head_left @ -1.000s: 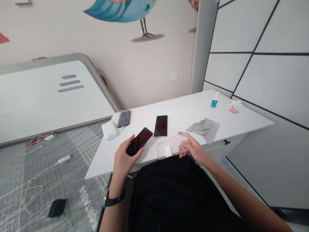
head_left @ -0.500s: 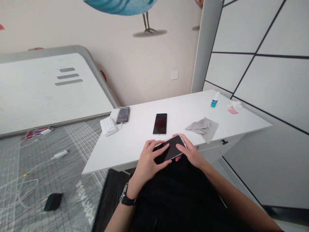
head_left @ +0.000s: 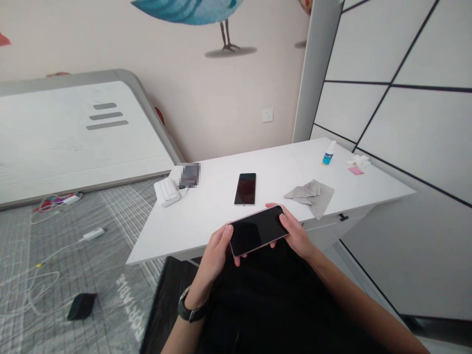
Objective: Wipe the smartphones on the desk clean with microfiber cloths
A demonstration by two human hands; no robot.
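A smartphone with a dark screen lies sideways between my two hands, above the near edge of the desk. My left hand grips its left end, thumb on the front and fingers underneath. The right end is held by my right hand, its thumb resting on the edge of the screen. Just beyond, a second smartphone lies face up on the white desk. To its right is a crumpled grey cloth.
A small spray bottle stands at the back right, beside a pink packet and crumpled white tissue. On the left are a white power strip and a blurred-out dark item. Cables trail over the floor rug.
My left hand has come off the screen and shifted to the phone's left end, with the thumb now at its edge. The phone shows more fully, and my right thumb has moved toward the right edge.
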